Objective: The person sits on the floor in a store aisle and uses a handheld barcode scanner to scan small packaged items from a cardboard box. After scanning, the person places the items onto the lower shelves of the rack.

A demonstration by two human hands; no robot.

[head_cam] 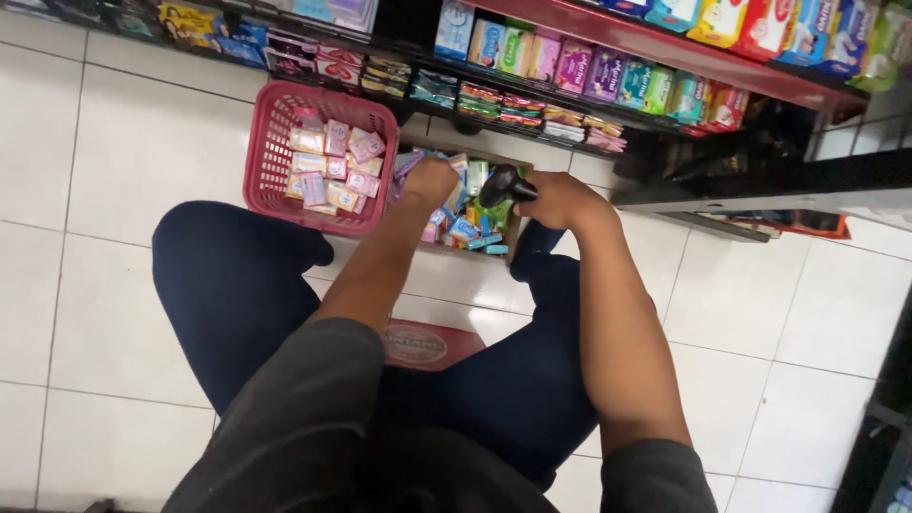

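Down on white tiles, beside red plastic mesh basket (275, 142): left hand (429, 180) curled among small colourful packets in brown cardboard box (475, 223), grasp hidden, cannot tell; right hand (560, 199) closed round black handheld scanner (503, 182). Risk: packets spilling, scanner slipping.

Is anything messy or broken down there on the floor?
Nothing looks broken or spilled. The packs in the cardboard box lie jumbled where the left hand reaches in, and those in the red basket are loosely heaped. The right hand holds a black scanner.
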